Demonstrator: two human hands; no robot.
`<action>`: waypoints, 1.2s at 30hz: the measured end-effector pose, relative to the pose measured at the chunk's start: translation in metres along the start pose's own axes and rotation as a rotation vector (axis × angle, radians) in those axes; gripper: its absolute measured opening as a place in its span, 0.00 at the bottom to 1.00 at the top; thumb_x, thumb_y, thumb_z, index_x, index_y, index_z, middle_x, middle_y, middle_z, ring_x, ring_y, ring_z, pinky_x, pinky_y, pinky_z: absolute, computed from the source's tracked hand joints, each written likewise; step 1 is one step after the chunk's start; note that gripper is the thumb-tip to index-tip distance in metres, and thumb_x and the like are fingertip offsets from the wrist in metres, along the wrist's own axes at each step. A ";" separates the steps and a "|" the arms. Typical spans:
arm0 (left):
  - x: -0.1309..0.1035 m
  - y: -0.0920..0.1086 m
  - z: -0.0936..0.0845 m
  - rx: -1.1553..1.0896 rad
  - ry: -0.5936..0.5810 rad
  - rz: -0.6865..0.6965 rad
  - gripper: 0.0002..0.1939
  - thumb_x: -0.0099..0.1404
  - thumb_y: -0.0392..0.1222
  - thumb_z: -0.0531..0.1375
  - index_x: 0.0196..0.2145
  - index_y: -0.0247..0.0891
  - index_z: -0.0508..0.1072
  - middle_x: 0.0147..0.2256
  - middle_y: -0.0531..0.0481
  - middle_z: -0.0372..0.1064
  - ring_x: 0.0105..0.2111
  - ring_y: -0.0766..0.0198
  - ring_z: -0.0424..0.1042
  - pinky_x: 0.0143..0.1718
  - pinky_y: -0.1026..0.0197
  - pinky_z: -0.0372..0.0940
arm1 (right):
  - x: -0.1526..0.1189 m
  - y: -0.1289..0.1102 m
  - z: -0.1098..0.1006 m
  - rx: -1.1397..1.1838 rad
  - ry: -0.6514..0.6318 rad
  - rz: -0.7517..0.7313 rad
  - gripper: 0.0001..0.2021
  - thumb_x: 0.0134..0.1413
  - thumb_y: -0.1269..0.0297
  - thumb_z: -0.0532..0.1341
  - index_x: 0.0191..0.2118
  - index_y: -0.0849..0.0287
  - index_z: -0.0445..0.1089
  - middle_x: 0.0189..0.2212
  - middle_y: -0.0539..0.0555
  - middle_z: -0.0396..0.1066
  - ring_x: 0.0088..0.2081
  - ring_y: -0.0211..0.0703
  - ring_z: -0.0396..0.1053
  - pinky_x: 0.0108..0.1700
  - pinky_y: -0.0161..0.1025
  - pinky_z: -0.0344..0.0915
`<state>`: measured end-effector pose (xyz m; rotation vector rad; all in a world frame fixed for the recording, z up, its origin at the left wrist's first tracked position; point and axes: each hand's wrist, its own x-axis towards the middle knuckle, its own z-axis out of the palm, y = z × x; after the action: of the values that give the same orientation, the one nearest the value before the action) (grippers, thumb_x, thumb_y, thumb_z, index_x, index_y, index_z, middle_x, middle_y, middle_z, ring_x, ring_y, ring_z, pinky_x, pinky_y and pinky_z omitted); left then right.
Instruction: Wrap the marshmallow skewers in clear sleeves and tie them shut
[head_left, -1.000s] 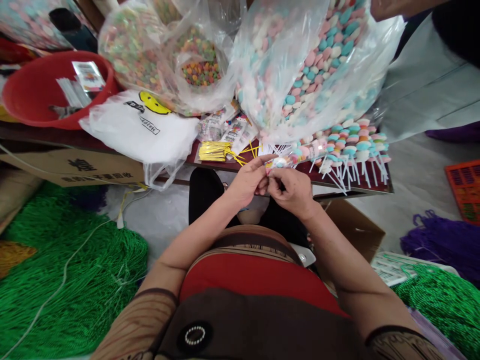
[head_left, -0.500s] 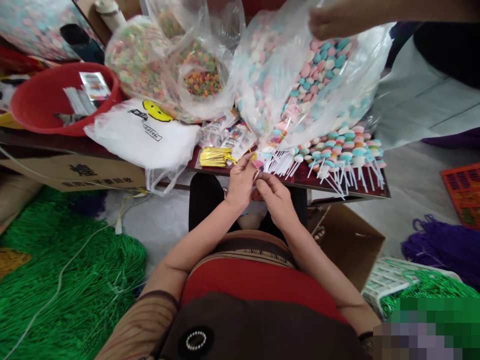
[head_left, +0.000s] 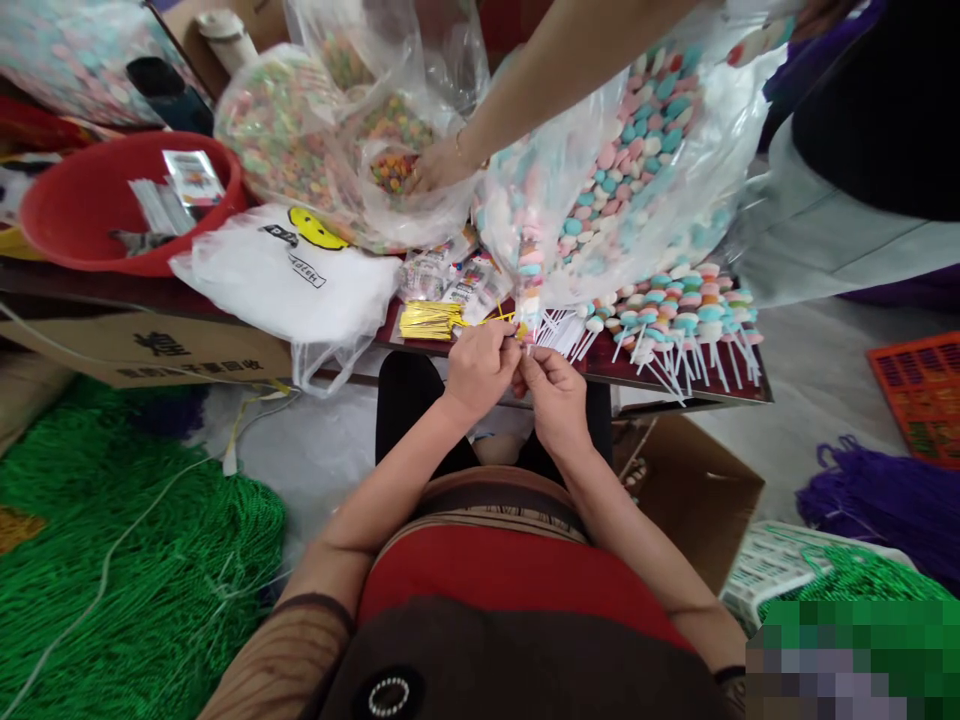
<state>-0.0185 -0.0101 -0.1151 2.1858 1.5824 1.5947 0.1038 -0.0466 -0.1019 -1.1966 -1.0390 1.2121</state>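
Fingers [head_left: 507,335] of the person's left hand [head_left: 480,372] are curling closed in the head view, pinching the lower end of a slim, clear-wrapped skewer of pink, blue and orange candies [head_left: 531,270]. The right hand [head_left: 559,405] is meeting them, its thumb and forefinger closing on the same end; the exact contact is too small to tell. The skewer is pointing away from the person, over the near edge of a dark red table [head_left: 601,360]. A flat bundle of yellow ties [head_left: 429,320] is lying near the left hand, while loose white sticks [head_left: 559,328] and a row of unwrapped pastel candy skewers [head_left: 694,300] are lying to the right. Behind, a co-worker's hand [head_left: 439,165] is reaching into an open clear plastic bag of orange and green gummies [head_left: 394,215], beside a large clear bag of pastel round candies [head_left: 615,190].
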 end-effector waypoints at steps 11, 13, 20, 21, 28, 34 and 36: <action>0.001 0.015 -0.013 -0.308 -0.141 0.087 0.07 0.70 0.36 0.55 0.37 0.40 0.73 0.34 0.49 0.76 0.36 0.63 0.74 0.43 0.59 0.67 | 0.005 -0.001 -0.015 -0.466 -0.004 -0.316 0.11 0.61 0.59 0.56 0.29 0.56 0.70 0.20 0.45 0.64 0.23 0.35 0.59 0.28 0.35 0.60; 0.009 0.020 -0.020 -0.502 -0.188 -0.142 0.06 0.70 0.42 0.57 0.40 0.41 0.73 0.39 0.48 0.77 0.41 0.62 0.75 0.47 0.58 0.68 | 0.005 -0.005 -0.019 -0.441 0.010 -0.298 0.13 0.61 0.59 0.56 0.27 0.55 0.69 0.19 0.45 0.63 0.22 0.35 0.60 0.28 0.34 0.60; 0.035 0.029 -0.014 -1.123 -0.437 -0.729 0.24 0.59 0.63 0.66 0.42 0.41 0.78 0.40 0.47 0.78 0.44 0.57 0.77 0.43 0.58 0.70 | -0.003 -0.015 -0.019 -0.368 -0.058 -0.290 0.10 0.62 0.60 0.56 0.32 0.56 0.71 0.18 0.45 0.63 0.21 0.35 0.59 0.28 0.35 0.61; 0.035 0.030 -0.011 -1.156 -0.474 -0.759 0.24 0.58 0.63 0.67 0.40 0.40 0.78 0.38 0.47 0.79 0.42 0.57 0.77 0.40 0.59 0.70 | -0.004 -0.015 -0.018 -0.372 -0.062 -0.290 0.11 0.62 0.60 0.57 0.30 0.56 0.70 0.18 0.45 0.64 0.21 0.35 0.60 0.28 0.35 0.61; 0.027 0.035 -0.006 -1.269 -0.542 -0.881 0.29 0.57 0.65 0.67 0.42 0.36 0.79 0.33 0.45 0.78 0.32 0.62 0.76 0.26 0.65 0.63 | -0.004 -0.014 -0.016 -0.330 -0.046 -0.260 0.13 0.61 0.60 0.57 0.25 0.56 0.66 0.17 0.46 0.65 0.20 0.34 0.60 0.26 0.34 0.61; 0.022 0.029 -0.010 -1.171 -0.640 -0.794 0.29 0.58 0.68 0.65 0.40 0.36 0.80 0.35 0.45 0.78 0.30 0.62 0.75 0.26 0.63 0.66 | -0.002 -0.010 -0.015 -0.207 -0.081 -0.155 0.14 0.60 0.55 0.59 0.25 0.56 0.68 0.17 0.46 0.64 0.18 0.34 0.58 0.23 0.34 0.59; 0.027 0.024 -0.013 -1.159 -0.600 -0.736 0.27 0.58 0.66 0.66 0.41 0.39 0.79 0.37 0.44 0.78 0.37 0.58 0.77 0.34 0.59 0.71 | -0.003 -0.011 -0.017 -0.205 -0.071 -0.152 0.13 0.60 0.55 0.60 0.28 0.56 0.70 0.17 0.45 0.63 0.19 0.34 0.58 0.24 0.34 0.60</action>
<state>-0.0121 -0.0091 -0.0771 1.0760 0.7506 1.0046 0.1221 -0.0512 -0.0923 -1.2129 -1.3091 1.0549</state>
